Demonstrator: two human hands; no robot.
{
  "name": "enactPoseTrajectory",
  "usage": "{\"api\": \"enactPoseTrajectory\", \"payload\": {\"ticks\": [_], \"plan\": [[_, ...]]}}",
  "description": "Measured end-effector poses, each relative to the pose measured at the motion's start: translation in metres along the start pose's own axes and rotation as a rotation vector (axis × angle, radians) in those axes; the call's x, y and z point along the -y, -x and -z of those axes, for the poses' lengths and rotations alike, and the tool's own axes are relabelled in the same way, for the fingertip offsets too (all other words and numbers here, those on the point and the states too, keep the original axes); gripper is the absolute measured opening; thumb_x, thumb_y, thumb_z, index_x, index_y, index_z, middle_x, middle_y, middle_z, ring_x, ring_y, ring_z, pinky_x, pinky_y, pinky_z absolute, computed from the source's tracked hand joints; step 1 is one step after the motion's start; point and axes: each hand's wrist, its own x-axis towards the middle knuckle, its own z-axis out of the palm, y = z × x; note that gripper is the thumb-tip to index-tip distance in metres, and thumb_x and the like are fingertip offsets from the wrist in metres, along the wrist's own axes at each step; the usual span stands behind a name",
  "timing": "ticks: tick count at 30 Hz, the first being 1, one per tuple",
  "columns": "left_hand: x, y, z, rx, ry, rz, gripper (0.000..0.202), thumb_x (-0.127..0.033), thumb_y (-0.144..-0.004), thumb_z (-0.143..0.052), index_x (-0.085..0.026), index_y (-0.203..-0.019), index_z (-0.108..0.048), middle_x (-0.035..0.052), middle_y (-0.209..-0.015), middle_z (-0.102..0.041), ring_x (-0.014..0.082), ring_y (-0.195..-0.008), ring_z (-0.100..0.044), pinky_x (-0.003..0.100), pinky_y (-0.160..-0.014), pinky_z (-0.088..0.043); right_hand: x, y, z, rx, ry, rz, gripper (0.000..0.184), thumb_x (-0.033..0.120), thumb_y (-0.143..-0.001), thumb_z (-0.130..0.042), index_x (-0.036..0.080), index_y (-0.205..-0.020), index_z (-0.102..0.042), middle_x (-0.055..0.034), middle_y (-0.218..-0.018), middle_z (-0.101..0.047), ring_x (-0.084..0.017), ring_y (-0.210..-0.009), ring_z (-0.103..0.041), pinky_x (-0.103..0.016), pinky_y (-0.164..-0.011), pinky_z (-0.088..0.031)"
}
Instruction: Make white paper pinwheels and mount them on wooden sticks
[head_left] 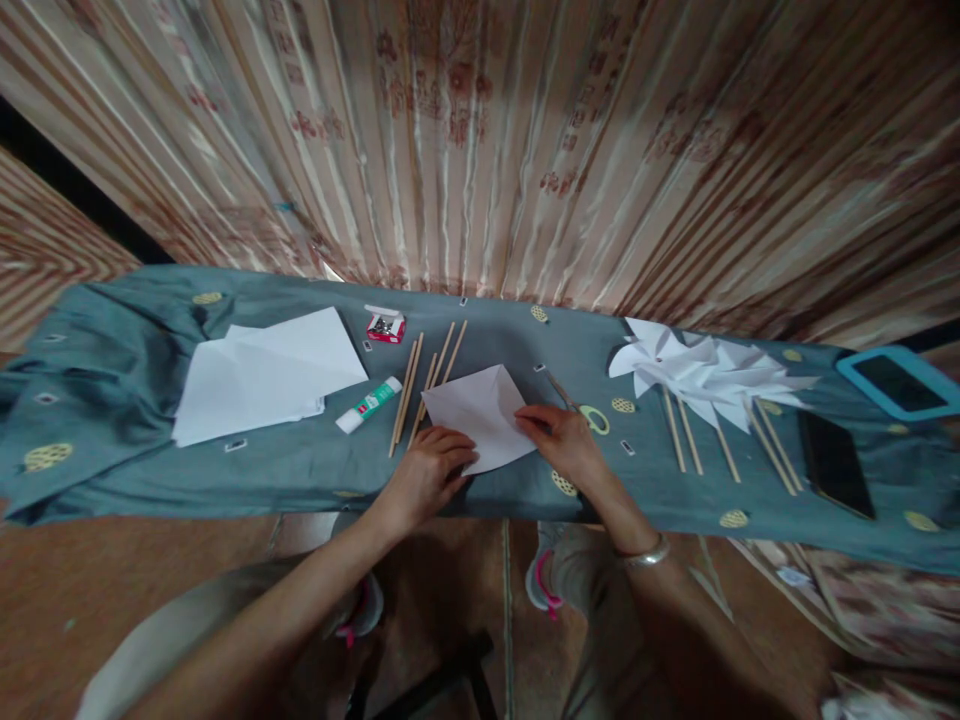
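Note:
A square sheet of white paper (487, 405) with crease lines lies in front of me on the cloth-covered table. My left hand (435, 470) has its curled fingers on the paper's near left edge. At the right corner, my right hand (566, 442) pinches the sheet between thumb and fingers. Scissors (596, 418) with yellow-green handles lie just beyond my right hand. Several thin wooden sticks (407, 395) lie to the left, some partly under or against the sheet. Beside them rests a green and white glue stick (369, 405).
A stack of white paper (270, 375) lies at left. Behind the glue stick stands an open red box (385, 326) of small metal pieces. Several paper pinwheels (697, 365) on sticks, a dark phone (836, 462) and a blue-framed tablet (900, 382) lie right. A curtain (480, 150) hangs behind.

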Motion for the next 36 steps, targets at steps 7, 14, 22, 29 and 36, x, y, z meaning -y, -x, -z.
{"api": "enactPoseTrajectory", "payload": {"ticks": [7, 14, 22, 29, 36], "plan": [[0.002, -0.001, -0.002, -0.011, -0.042, -0.016, 0.023, -0.01, -0.082, -0.06, -0.017, -0.101, -0.07, 0.009, -0.108, -0.07, 0.0239, -0.105, -0.06, 0.042, -0.093, -0.048, 0.004, 0.0, -0.002, 0.026, 0.087, 0.052, 0.017, 0.02, -0.085, -0.057, 0.022, -0.092, -0.073, -0.0049, -0.093, -0.075, -0.022, -0.091, -0.068, -0.036, -0.084, -0.051], [0.003, -0.005, -0.003, -0.049, -0.021, -0.012, 0.024, -0.008, -0.081, -0.059, -0.017, -0.101, -0.07, 0.0082, -0.101, -0.072, 0.0222, -0.096, -0.064, 0.038, -0.087, -0.052, 0.008, 0.006, -0.004, 0.098, 0.079, 0.139, 0.016, 0.022, -0.086, -0.058, 0.022, -0.092, -0.073, -0.0045, -0.09, -0.074, -0.022, -0.088, -0.068, -0.034, -0.081, -0.05], [-0.005, -0.01, -0.006, -0.088, 0.037, -0.013, 0.02, -0.013, -0.087, -0.054, -0.017, -0.098, -0.07, 0.0084, -0.095, -0.071, 0.02, -0.09, -0.065, 0.034, -0.082, -0.053, -0.015, 0.011, 0.026, -0.162, 0.456, 0.018, 0.023, 0.022, -0.088, -0.05, 0.016, -0.1, -0.069, -0.0139, -0.1, -0.071, -0.028, -0.095, -0.063, -0.04, -0.085, -0.048], [-0.012, -0.015, -0.011, -0.075, 0.135, -0.005, 0.022, -0.022, -0.092, -0.049, -0.015, -0.099, -0.069, 0.01, -0.094, -0.071, 0.0205, -0.09, -0.065, 0.035, -0.081, -0.054, -0.03, 0.023, 0.039, -0.101, 0.611, -0.083, 0.03, 0.023, -0.087, -0.053, 0.014, -0.113, -0.064, -0.016, -0.112, -0.067, -0.029, -0.094, -0.065, -0.038, -0.081, -0.05], [-0.008, -0.013, -0.006, -0.027, 0.133, 0.04, 0.041, -0.014, -0.078, -0.064, -0.02, -0.118, -0.061, 0.0114, -0.123, -0.062, 0.0269, -0.117, -0.052, 0.048, -0.098, -0.046, -0.043, 0.031, 0.047, -0.079, 0.687, -0.112, 0.031, 0.021, -0.081, -0.058, 0.018, -0.11, -0.065, -0.013, -0.091, -0.073, -0.026, -0.08, -0.067, -0.034, -0.069, -0.05]]}}
